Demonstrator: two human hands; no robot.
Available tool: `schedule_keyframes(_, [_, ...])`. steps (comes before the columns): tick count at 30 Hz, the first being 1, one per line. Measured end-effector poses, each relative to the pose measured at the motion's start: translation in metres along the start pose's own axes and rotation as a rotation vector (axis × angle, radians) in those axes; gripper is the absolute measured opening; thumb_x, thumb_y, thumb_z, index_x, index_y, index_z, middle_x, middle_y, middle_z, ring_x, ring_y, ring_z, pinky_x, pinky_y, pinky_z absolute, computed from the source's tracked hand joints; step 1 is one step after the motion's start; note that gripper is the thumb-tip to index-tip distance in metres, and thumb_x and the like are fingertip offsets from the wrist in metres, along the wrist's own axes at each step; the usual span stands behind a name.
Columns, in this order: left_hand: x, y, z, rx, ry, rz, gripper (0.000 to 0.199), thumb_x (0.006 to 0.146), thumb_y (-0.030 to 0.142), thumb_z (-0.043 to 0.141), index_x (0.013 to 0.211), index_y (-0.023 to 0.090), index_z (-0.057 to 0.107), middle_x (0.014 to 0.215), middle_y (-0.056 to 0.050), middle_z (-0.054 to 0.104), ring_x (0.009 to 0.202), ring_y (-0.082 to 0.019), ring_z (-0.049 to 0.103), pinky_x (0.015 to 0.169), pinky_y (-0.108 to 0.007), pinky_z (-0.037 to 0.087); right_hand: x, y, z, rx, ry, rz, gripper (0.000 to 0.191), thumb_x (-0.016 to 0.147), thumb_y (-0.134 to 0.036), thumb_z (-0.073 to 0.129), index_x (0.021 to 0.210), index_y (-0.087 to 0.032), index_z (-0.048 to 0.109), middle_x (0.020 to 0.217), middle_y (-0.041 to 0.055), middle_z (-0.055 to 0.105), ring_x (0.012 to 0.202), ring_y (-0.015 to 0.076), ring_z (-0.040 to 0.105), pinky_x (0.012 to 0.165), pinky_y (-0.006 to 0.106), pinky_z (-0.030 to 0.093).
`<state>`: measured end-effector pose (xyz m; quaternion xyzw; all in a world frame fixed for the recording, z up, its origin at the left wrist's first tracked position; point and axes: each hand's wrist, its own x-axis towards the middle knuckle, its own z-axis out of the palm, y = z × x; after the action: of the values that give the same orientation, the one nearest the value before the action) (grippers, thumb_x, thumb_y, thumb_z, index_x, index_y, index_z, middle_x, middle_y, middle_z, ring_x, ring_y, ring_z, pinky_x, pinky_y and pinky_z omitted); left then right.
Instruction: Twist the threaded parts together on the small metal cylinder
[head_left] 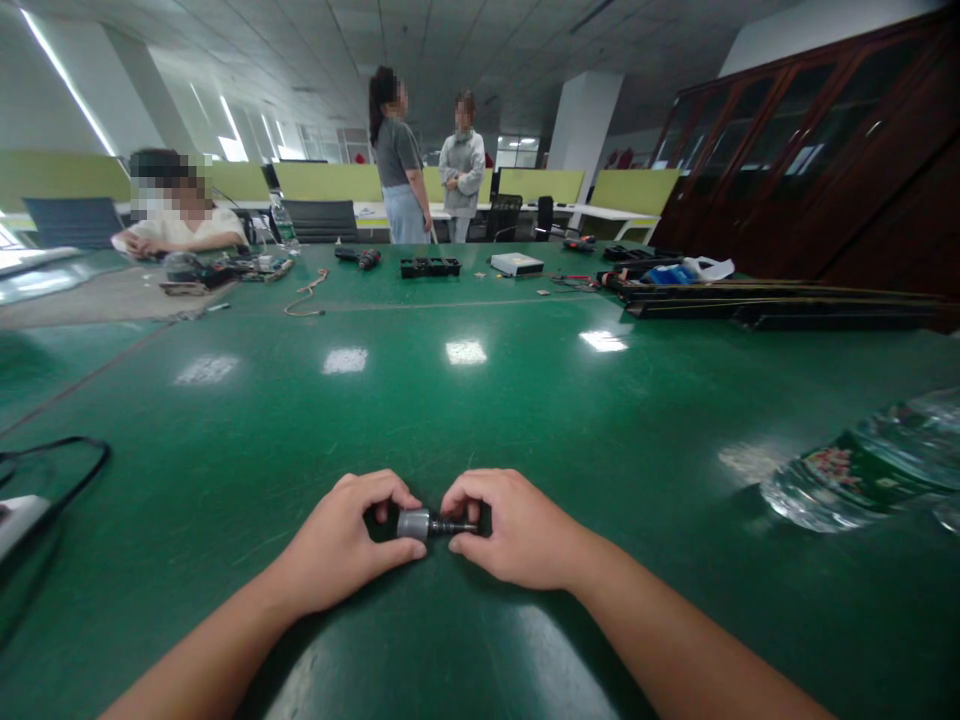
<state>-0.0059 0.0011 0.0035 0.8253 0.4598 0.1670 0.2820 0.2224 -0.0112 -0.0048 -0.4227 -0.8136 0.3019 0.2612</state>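
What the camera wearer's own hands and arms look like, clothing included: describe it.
The left hand and right hand are ungloved. Both slim forearms are bare, with no sleeves in view. No watch, bracelet or ring shows, though some fingers are partly hidden.

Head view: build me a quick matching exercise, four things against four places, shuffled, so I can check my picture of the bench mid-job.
1. Left hand
2. Right hand
3. Clear bottle with a green label
4. White flat box

A. At the far side of the green table
B. At the thin dark end of the metal piece
C. Near the picture's right edge
D. At the metal piece's thick grey end

Pairs: 1-D, 2-B, 3-C, 4-A
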Motion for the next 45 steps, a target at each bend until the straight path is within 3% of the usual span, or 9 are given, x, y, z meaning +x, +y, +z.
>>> schedule_keyframes(20, [-0.001, 0.000, 0.000, 0.009, 0.003, 0.009, 0.022, 0.074, 0.036, 0.078, 0.088, 0.023, 0.066, 0.087, 0.003, 0.068, 0.078, -0.018, 0.058, 0.075, -0.030, 0.039, 0.001, -0.001, -0.001, -0.026, -0.010, 0.006, 0.008, 0.076, -0.018, 0.072, 0.084, -0.018, 0.073, 0.074, -0.0007, 0.061, 0.068, 0.0116, 0.056, 0.063, 0.023, 0.039])
schedule_keyframes(29, [0.000, 0.002, -0.001, 0.037, -0.004, 0.007, 0.023, 0.073, 0.034, 0.077, 0.089, 0.023, 0.066, 0.087, 0.002, 0.069, 0.078, -0.019, 0.058, 0.075, -0.030, 0.039, 0.002, -0.005, 0.002, -0.096, -0.023, -0.034, 0.016, 0.078, -0.020, 0.073, 0.094, -0.020, 0.073, 0.080, -0.0003, 0.067, 0.072, 0.0129, 0.058, 0.074, 0.027, 0.039])
schedule_keyframes(38, [0.000, 0.001, -0.002, 0.021, 0.001, 0.024, 0.021, 0.080, 0.040, 0.072, 0.091, 0.024, 0.067, 0.086, 0.002, 0.069, 0.078, -0.018, 0.058, 0.074, -0.030, 0.039, 0.001, -0.008, 0.003, -0.072, -0.004, -0.019, 0.009, 0.081, -0.020, 0.070, 0.090, -0.019, 0.069, 0.079, -0.0011, 0.066, 0.071, 0.0122, 0.057, 0.074, 0.026, 0.039])
schedule_keyframes(45, [-0.002, 0.000, 0.000, 0.025, 0.002, 0.004, 0.025, 0.074, 0.040, 0.077, 0.090, 0.023, 0.067, 0.084, 0.003, 0.069, 0.078, -0.019, 0.059, 0.074, -0.029, 0.039, 0.001, -0.007, 0.002, -0.092, -0.032, -0.036, 0.012, 0.087, -0.026, 0.065, 0.092, -0.020, 0.074, 0.080, 0.0007, 0.066, 0.073, 0.0130, 0.058, 0.072, 0.027, 0.039])
